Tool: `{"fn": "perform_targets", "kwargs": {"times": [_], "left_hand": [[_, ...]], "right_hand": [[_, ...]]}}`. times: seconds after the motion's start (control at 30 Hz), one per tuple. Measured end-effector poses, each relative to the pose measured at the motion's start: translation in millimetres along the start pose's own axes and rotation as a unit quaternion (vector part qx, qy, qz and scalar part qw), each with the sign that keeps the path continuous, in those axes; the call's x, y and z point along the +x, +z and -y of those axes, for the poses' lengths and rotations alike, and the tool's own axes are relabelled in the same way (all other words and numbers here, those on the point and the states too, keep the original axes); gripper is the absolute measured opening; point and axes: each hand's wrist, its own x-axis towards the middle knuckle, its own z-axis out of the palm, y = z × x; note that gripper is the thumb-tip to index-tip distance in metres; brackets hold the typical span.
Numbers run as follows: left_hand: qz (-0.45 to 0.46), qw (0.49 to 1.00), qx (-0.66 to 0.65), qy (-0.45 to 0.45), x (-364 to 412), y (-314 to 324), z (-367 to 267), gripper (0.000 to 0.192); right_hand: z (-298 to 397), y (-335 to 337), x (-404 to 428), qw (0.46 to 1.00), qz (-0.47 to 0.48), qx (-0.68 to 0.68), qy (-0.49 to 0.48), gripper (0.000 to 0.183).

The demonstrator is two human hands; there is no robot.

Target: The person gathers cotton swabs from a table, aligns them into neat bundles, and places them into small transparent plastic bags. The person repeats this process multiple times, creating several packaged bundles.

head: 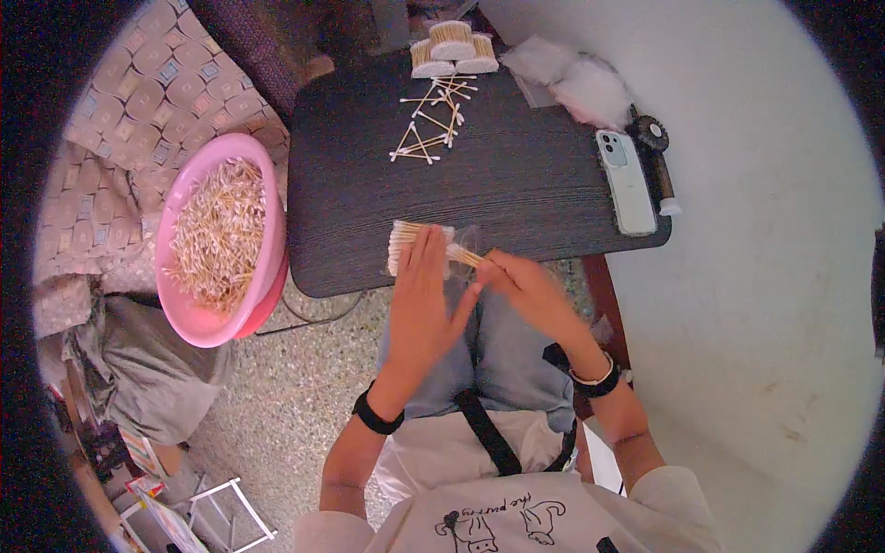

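Observation:
My left hand [423,304] lies flat, fingers together, over a pack of cotton swabs [399,247] at the near edge of the dark table [346,186]. White tips and wooden sticks show to the left of my fingers; the rest is hidden under the hand. My right hand [531,289] pinches a few cotton swabs [464,255] by their sticks, their tips reaching toward the pack. Clear plastic film [473,237] stands out at the pack's right side. Farther back, several loose cotton swabs [432,131] form a rough zigzag on the tabletop.
Three filled cotton swab packs [451,40] are stacked at the far edge. Clear plastic bags [588,83] lie at the back right, near a phone [628,183]. A pink basin [207,321] full of loose swabs stands left of the table. A wall [733,242] borders the right.

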Motion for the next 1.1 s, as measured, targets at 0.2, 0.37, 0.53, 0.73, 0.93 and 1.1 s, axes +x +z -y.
{"fn": "perform_targets", "kwargs": {"times": [0.2, 0.37, 0.53, 0.73, 0.93, 1.1], "left_hand": [[-0.066, 0.993, -0.078, -0.059, -3.4, 10.8, 8.4, 0.038], [-0.133, 0.991, -0.015, -0.007, -1.6, 17.8, 22.1, 0.032], [-0.105, 0.991, 0.078, 0.014, 0.8, 12.1, 12.9, 0.025], [-0.096, 0.994, 0.054, 0.028, -0.5, 11.6, 19.5, 0.018], [-0.052, 0.993, 0.055, 0.096, 0.2, 12.9, 24.0, 0.018], [-0.048, 0.991, 0.069, 0.099, -1.6, 15.1, 23.6, 0.018]], "right_hand": [[-2.5, 18.9, -1.5, 0.999, -0.021, 0.033, -0.002, 0.018], [-0.6, 22.3, -0.2, 0.999, -0.026, 0.042, 0.003, 0.020], [-1.4, 22.1, 2.9, 0.998, -0.028, 0.048, 0.012, 0.021], [3.8, 25.7, 10.1, 0.997, -0.023, 0.067, 0.001, 0.022], [5.5, 29.0, 15.1, 0.996, -0.029, 0.086, 0.001, 0.025], [-1.2, 32.6, 16.4, 0.996, -0.048, 0.071, -0.015, 0.026]]}}
